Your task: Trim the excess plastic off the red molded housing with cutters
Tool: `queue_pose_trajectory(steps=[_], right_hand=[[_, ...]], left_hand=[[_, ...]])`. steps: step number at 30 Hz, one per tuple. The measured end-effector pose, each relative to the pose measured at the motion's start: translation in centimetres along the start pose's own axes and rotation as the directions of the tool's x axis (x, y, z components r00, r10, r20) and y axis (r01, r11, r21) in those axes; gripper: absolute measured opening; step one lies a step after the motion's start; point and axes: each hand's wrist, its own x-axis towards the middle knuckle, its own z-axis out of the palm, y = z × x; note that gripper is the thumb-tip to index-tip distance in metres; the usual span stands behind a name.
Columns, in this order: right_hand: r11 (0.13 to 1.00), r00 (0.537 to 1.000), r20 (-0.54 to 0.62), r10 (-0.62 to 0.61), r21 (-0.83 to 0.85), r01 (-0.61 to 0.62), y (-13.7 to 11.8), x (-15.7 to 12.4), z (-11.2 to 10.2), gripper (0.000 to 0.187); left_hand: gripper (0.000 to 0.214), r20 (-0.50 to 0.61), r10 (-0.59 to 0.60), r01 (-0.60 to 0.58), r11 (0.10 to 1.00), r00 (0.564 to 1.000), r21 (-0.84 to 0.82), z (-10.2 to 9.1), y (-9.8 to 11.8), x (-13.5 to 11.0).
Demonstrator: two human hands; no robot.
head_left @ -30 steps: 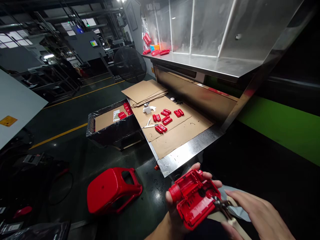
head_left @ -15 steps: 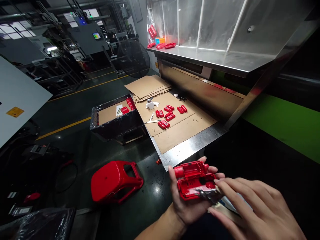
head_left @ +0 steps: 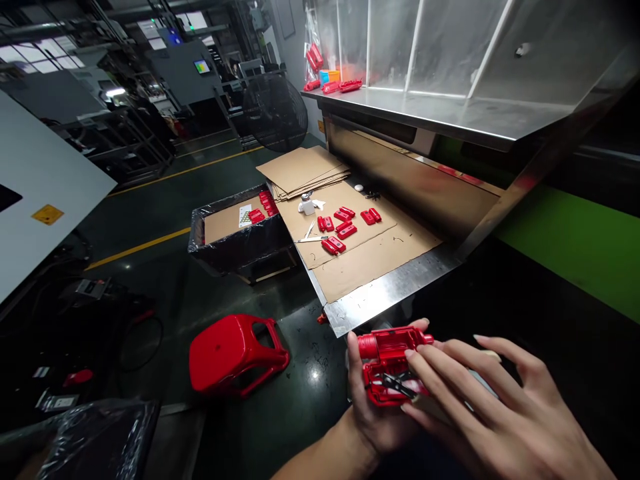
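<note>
The left hand (head_left: 377,421) is cradling a red molded plastic housing (head_left: 395,353) palm-up, just beyond the near edge of a steel surface (head_left: 390,292). The right hand (head_left: 493,407) is curling over it, gripping black-tipped nippers (head_left: 395,385) inside the hollow. Smaller red parts (head_left: 345,230) are lying farther off on cardboard (head_left: 370,267).

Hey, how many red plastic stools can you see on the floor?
1: the red plastic stool lies tipped over on the dark floor, left of the steel bench; others could be hidden outside the view.
</note>
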Motion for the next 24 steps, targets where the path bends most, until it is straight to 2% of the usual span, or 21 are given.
queue_pose_trajectory(steps=[9, 15, 18, 24], right_hand=[[1.0, 1.0, 0.002, 0.019, 0.017, -0.019, -0.4, -0.2, 0.1, 0.027], [0.997, 0.999, 0.032, 0.028, 0.064, -0.03, -0.3, -0.4, -0.4, 0.024], [0.998, 0.999, 0.047, 0.002, 0.067, -0.006, -0.2, -0.5, -0.5, 0.025], [0.999, 1.0, 0.007, -0.021, 0.048, 0.021, -0.3, -1.1, -0.6, 0.027]], left_hand=[[0.089, 0.035, -0.003, 0.004, 0.999, 0.999, -0.035, 0.0, -0.1, 0.1], [0.097, -0.014, -0.012, 0.012, 1.0, 1.0, 0.01, -0.1, -0.4, 0.0], [0.1, -0.006, -0.043, 0.043, 0.998, 0.999, 0.051, 0.1, -0.6, -0.2], [0.103, -0.016, -0.129, 0.13, 0.985, 0.992, 0.117, 0.1, -1.4, -0.7]])
